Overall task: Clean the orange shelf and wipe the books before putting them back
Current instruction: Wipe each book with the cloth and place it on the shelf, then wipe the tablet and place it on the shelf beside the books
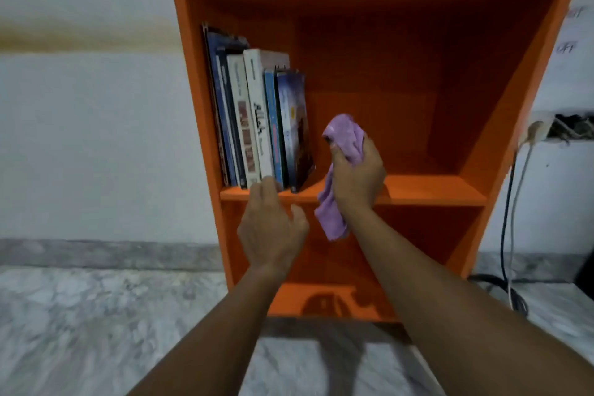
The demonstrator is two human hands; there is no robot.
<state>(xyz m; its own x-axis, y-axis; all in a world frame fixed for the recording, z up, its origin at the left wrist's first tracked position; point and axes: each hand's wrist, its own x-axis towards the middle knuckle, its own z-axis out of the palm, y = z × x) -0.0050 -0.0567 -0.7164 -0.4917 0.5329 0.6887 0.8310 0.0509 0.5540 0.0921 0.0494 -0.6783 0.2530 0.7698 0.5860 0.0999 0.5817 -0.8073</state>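
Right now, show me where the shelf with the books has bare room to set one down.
The middle board is bare from the right hand, which holds the purple cloth, across to the right wall. The bottom board shows bare. The left end is crowded: books stand packed against the left wall, with the left hand at their base.

Both arms extended, left hand [273, 228] loosely spread, right hand [356, 180] at its 2 o'clock gripping a cloth [344, 135].
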